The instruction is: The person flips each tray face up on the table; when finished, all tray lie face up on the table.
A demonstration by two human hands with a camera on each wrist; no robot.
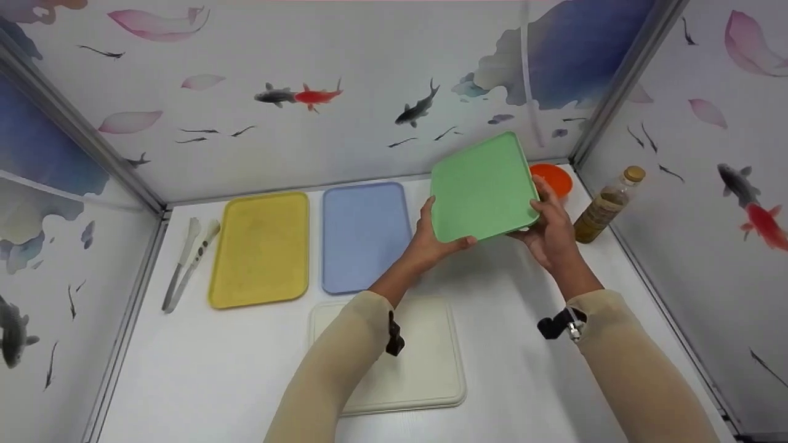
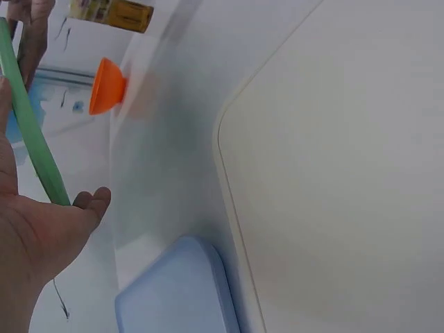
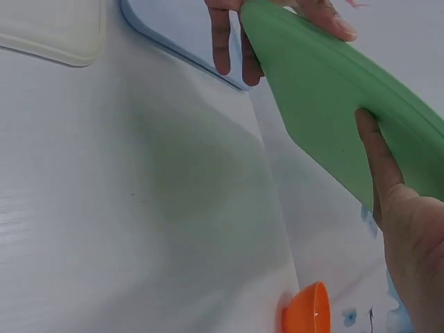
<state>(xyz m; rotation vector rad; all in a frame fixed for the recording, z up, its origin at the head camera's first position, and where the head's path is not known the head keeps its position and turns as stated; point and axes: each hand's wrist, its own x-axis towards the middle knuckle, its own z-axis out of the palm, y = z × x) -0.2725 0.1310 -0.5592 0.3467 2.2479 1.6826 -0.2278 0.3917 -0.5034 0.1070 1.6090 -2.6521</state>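
A green tray [image 1: 483, 187] is held up in the air, tilted, above the back right of the table. My left hand [image 1: 431, 237] grips its lower left corner, thumb along the near edge. On the opposite side my right hand [image 1: 551, 227] holds the tray's right edge, with fingers beneath it. In the right wrist view the green tray [image 3: 326, 97] shows its underside, and a finger of the right hand [image 3: 416, 236] lies against it. The left wrist view catches the tray [image 2: 35, 135] edge-on, rising from the left hand's palm [image 2: 48, 236].
A blue tray [image 1: 363, 237] and a yellow tray [image 1: 261, 249] lie at the back left, with tongs [image 1: 188, 264] beside the yellow one. A cream tray [image 1: 425, 363] lies in front. Behind the right hand are an orange bowl [image 1: 553, 178] and an oil bottle [image 1: 606, 209]. Printed walls enclose the table.
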